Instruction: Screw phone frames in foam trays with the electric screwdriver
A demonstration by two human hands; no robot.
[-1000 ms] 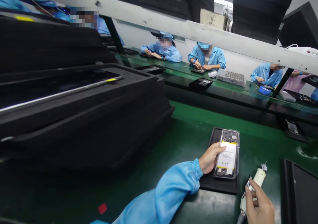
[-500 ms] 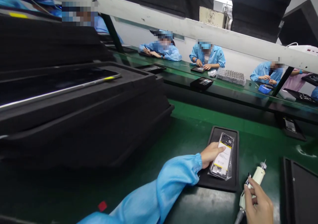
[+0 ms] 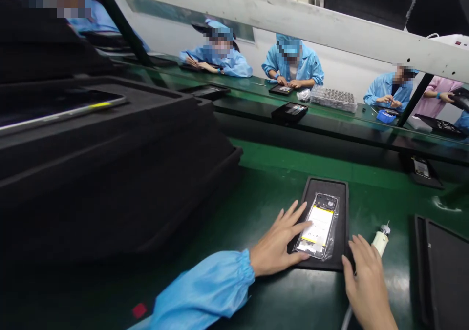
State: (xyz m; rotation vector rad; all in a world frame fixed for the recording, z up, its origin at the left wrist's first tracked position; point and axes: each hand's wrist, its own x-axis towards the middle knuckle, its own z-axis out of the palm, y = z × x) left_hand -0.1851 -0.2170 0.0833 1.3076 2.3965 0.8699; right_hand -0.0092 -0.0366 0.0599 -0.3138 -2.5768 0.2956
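A phone (image 3: 319, 225) with its back off, showing a white battery with yellow edges, lies on clear film in a black foam tray (image 3: 341, 222). My left hand (image 3: 280, 239) spreads its fingers over the tray's left side, with fingertips at the phone's left edge. Beside the tray's lower right corner is my right hand (image 3: 366, 276), its fingers extended and holding nothing. Partly hidden behind that hand, an electric screwdriver (image 3: 381, 238) lies on the green bench, its bit pointing away from me and its cable trailing toward me.
Stacked black foam trays (image 3: 176, 164) rise at the left, with a dark-screened phone (image 3: 54, 106) on top. More black trays (image 3: 449, 271) stand at the right. A red square (image 3: 139, 311) lies near the front. Across the bench, several people in blue work beside a clear parts tray (image 3: 333, 99).
My left hand has let go of the phone, which now lies in the tray, and its fingers have spread. My right hand has released the screwdriver and moved up beside the tray.
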